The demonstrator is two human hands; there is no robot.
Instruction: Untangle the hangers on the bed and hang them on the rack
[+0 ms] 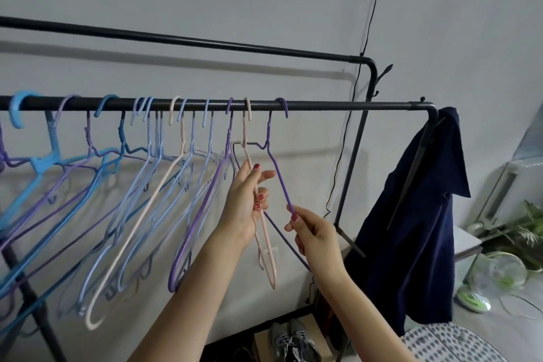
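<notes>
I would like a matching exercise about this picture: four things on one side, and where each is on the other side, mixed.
Things:
1. purple hanger
2. pink hanger
3. navy cloth
4. sneakers

Places:
A. draped over the rail end
B. pinched by the right hand
C. on the floor under the rack
D. held by the left hand

Pairs: 1-B, 2-D, 3-A, 4-C

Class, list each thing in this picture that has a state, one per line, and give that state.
Pink hanger: hooked on the rail, held by the left hand.
Purple hanger: hooked on the rail, arm pinched by the right hand.
Left hand: curled round the pink hanger.
Right hand: pinching the purple hanger.
Front rail: hangers hooked along it.
Navy garment: draped on the rack's end.
</notes>
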